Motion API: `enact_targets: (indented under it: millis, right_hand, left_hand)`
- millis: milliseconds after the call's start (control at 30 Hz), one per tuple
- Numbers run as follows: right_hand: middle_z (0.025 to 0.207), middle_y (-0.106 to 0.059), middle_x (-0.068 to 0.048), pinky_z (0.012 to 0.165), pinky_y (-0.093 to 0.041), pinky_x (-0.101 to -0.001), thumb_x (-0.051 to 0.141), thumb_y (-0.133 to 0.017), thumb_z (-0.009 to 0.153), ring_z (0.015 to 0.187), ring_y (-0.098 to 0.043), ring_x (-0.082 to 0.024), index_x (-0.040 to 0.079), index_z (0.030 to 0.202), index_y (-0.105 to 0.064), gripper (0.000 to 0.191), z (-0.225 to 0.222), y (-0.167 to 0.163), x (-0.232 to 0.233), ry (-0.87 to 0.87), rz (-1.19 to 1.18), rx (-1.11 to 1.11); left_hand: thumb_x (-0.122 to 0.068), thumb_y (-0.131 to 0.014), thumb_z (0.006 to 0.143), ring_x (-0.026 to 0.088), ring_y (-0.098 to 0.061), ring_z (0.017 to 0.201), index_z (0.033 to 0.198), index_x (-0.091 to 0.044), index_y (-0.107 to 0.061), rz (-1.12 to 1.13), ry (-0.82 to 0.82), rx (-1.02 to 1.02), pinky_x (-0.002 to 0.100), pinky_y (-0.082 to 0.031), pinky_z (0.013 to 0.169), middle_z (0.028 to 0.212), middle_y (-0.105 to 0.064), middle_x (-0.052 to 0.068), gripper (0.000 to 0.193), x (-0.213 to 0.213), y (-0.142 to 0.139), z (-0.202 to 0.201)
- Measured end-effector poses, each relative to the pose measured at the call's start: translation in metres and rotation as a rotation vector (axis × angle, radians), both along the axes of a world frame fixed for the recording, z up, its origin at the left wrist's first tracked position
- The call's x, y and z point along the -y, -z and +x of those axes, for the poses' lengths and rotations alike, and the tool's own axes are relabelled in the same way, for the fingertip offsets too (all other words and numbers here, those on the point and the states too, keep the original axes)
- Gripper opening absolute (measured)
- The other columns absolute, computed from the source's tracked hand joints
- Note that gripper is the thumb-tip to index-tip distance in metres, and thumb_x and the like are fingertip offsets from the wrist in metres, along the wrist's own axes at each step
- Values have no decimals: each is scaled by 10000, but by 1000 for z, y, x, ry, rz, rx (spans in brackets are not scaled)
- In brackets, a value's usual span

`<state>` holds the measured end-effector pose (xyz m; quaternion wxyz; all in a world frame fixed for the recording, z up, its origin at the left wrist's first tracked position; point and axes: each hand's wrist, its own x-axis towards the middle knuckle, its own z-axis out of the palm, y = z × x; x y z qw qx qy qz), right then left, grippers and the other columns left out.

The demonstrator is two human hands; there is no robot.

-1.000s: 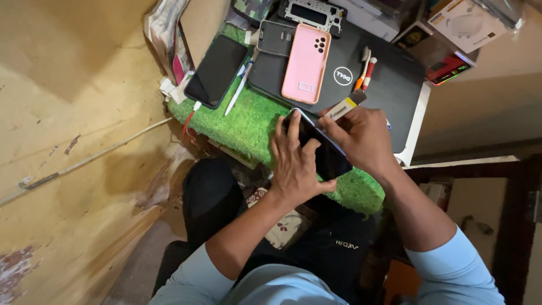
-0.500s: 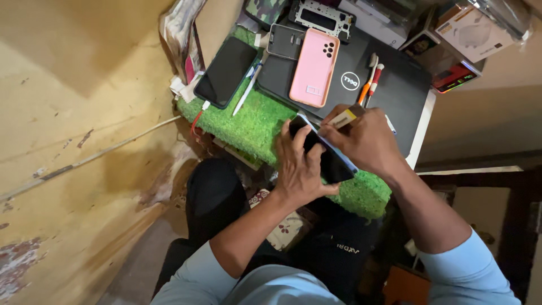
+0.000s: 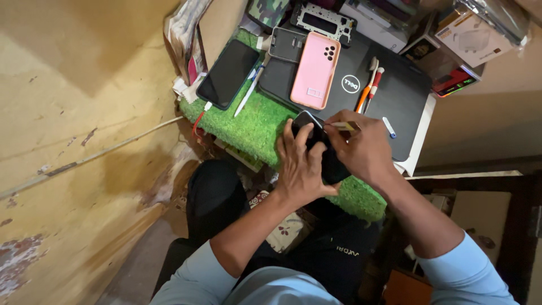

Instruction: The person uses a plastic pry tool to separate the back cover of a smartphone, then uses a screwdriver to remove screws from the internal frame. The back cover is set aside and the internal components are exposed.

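A: Green turf [image 3: 257, 121] is laid over the bench. What is seen to the left of the fingers?

B: A dark phone [image 3: 227, 73] is laid face up well left of them, with a white pen [image 3: 248, 95] just beside it.

A: And what is held?

B: A black phone [image 3: 322, 152] is pressed onto the turf under the left hand [image 3: 299, 169], its fingers [image 3: 302, 138] spread flat across the screen. The right hand [image 3: 364, 152] is closed on a small yellowish tool [image 3: 344, 126], whose tip is set at the phone's top edge.

A: What is found beyond the fingers?

B: A pink phone [image 3: 315, 70] is laid on a closed black laptop [image 3: 389, 96]. Right of it, two screwdrivers [image 3: 370, 87] are laid side by side.
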<state>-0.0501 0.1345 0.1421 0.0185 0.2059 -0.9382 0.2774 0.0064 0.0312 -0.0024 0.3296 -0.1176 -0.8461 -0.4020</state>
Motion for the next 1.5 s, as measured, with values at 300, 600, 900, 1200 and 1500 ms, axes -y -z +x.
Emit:
enact_targets:
  millis: [300, 600, 900, 1200, 1500]
  right_hand:
    - [890, -756, -101, 664, -590, -276, 96, -733, 976, 784, -728, -135, 20, 1079, -710, 130, -12, 28, -32, 22, -275, 109]
    - [721, -725, -143, 483, -478, -333, 140, -780, 882, 556, -619, -166, -15, 1145, -605, 352, -14, 8, -53, 304, -74, 499]
    - [863, -777, -133, 711, -581, -328, 87, -793, 826, 762, -746, -164, 1, 1093, -695, 298, 10, 19, -64, 69, 100, 166]
    - [1243, -687, -125, 993, -494, -334, 327, -642, 1026, 1142, -637, -187, -39, 1423, -600, 541, 34, 57, -82, -82, -864, 889]
    - [1442, -595, -162, 1129, -434, -392, 118, -696, 882, 1286, -582, -231, -65, 1514, -469, 696, 40, 69, -78, -75, -1062, 959]
  left_hand:
    - [-451, -963, 501, 598, -200, 1431, 1303, -149, -318, 0, 29, 86, 796, -233, 1109, 1431, -261, 225, 1073, 5, -11, 2]
    - [-463, -953, 577, 552, -201, 1446, 1328, -111, -248, 118, 93, 87, 737, -246, 1167, 1443, -243, 255, 1089, 22, -20, 3]
    - [-411, -964, 609, 529, -219, 1474, 1337, -120, -245, 200, 124, 16, 692, -289, 1218, 1469, -239, 250, 1064, 27, -17, 1]
    - [-424, -989, 588, 533, -207, 1482, 1337, -148, -237, 262, 248, -124, 707, -275, 1277, 1429, -242, 191, 1096, 27, -13, -4]
    - [-408, -1014, 551, 514, -143, 1588, 1432, -197, -213, 228, 445, -99, 698, -256, 1324, 1582, -174, 185, 1209, 34, -17, -9]
